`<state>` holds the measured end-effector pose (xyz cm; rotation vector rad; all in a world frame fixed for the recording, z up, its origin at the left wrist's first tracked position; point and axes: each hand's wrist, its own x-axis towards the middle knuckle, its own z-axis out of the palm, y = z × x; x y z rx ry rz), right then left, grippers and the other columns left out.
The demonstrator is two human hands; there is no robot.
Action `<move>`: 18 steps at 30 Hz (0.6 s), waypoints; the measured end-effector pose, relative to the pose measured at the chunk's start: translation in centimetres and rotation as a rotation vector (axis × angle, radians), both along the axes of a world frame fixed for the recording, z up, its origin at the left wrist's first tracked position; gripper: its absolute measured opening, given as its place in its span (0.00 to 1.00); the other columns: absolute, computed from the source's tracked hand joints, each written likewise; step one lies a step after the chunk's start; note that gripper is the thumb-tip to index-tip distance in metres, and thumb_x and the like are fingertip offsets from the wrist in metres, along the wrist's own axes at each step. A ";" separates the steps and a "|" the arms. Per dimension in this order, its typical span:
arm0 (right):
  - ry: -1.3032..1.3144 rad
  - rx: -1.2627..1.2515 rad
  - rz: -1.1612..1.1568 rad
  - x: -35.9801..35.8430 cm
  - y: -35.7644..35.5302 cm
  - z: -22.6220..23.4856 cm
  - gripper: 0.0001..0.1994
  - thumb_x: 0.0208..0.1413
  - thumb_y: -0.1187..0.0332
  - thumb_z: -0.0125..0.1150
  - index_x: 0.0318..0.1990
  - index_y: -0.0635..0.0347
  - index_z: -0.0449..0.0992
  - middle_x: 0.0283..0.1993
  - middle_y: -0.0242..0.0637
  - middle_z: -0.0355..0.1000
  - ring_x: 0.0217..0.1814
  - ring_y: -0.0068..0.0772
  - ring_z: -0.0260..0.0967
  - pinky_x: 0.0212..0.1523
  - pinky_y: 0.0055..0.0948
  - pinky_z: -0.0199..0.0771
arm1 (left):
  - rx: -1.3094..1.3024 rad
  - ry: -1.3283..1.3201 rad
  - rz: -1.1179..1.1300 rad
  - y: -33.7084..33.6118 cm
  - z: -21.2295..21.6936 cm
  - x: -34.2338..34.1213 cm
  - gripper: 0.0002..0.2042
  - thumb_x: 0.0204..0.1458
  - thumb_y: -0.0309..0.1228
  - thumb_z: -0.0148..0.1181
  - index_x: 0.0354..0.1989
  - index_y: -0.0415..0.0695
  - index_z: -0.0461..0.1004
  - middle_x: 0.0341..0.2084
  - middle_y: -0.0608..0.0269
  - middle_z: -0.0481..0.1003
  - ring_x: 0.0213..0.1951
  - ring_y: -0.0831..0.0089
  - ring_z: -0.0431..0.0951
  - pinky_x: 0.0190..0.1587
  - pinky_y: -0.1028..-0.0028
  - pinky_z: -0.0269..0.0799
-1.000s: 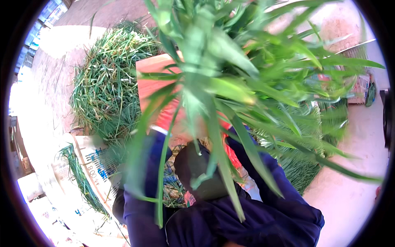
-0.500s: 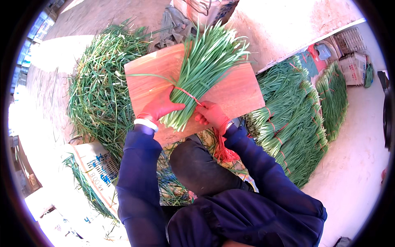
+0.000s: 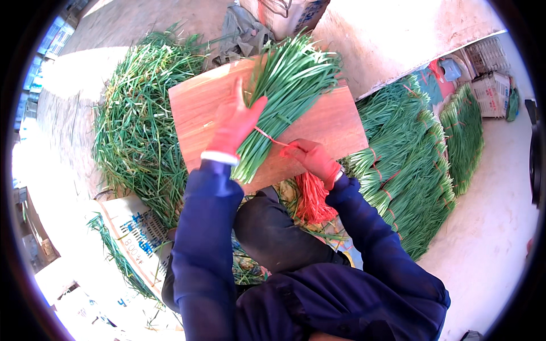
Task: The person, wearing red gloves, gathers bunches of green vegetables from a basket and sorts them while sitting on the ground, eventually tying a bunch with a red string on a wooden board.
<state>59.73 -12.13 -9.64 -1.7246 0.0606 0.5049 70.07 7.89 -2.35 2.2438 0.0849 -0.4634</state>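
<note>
While the left hand [image 3: 234,122] clamps the chive bunch [image 3: 278,102] on the wooden board [image 3: 330,122], the right hand [image 3: 313,159] pinches a red tie [image 3: 270,138]. If tension slackens, I'd guess the stalks splay loose.

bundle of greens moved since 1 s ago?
Yes. The bundle of greens has come down from filling the view onto the wooden board, held by the left hand.
</note>
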 end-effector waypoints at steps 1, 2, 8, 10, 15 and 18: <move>-0.072 -0.036 -0.006 0.0 -0.2 0.8 0.11 0.59 0.65 0.53 0.39 0.64 0.76 0.36 0.33 0.74 0.39 0.22 0.69 0.44 0.25 0.68 | 0.154 -0.104 -0.086 0.0 -0.2 -1.5 0.45 0.41 0.53 0.60 0.63 0.36 0.51 0.54 0.42 0.64 0.55 0.51 0.65 0.53 0.57 0.62; -0.140 -0.083 -0.024 0.0 -0.8 1.2 0.11 0.60 0.66 0.52 0.38 0.65 0.76 0.38 0.34 0.74 0.41 0.23 0.69 0.46 0.25 0.68 | 0.295 -0.206 -0.185 -0.6 -1.0 -3.3 0.46 0.40 0.54 0.61 0.63 0.37 0.51 0.56 0.43 0.62 0.56 0.51 0.64 0.53 0.55 0.61; -0.203 0.363 -0.125 1.9 3.8 3.0 0.12 0.61 0.66 0.48 0.35 0.65 0.75 0.33 0.37 0.74 0.39 0.28 0.70 0.45 0.27 0.67 | 0.797 -0.381 -0.316 -1.2 -2.8 -7.2 0.51 0.32 0.47 0.69 0.64 0.39 0.47 0.61 0.49 0.55 0.55 0.48 0.64 0.54 0.52 0.59; -0.189 0.524 -0.221 3.5 3.1 3.6 0.14 0.61 0.65 0.47 0.31 0.65 0.73 0.33 0.39 0.74 0.40 0.30 0.70 0.45 0.28 0.68 | 0.653 -0.268 -0.389 -0.4 -1.6 -6.3 0.50 0.33 0.45 0.68 0.64 0.39 0.47 0.60 0.48 0.57 0.55 0.50 0.65 0.55 0.57 0.60; -0.411 0.584 -0.176 4.5 4.1 8.1 0.15 0.63 0.68 0.44 0.27 0.66 0.71 0.33 0.43 0.73 0.41 0.33 0.71 0.43 0.29 0.70 | 0.001 0.148 -0.602 3.3 3.8 -2.9 0.43 0.36 0.39 0.65 0.63 0.40 0.51 0.53 0.44 0.65 0.53 0.52 0.68 0.54 0.67 0.64; -0.261 0.445 -0.197 4.8 5.9 8.3 0.13 0.62 0.69 0.45 0.29 0.64 0.72 0.33 0.40 0.74 0.39 0.29 0.71 0.40 0.25 0.71 | -0.280 0.237 -0.682 5.6 2.0 -2.1 0.40 0.37 0.40 0.64 0.62 0.41 0.55 0.50 0.42 0.68 0.52 0.53 0.69 0.53 0.66 0.64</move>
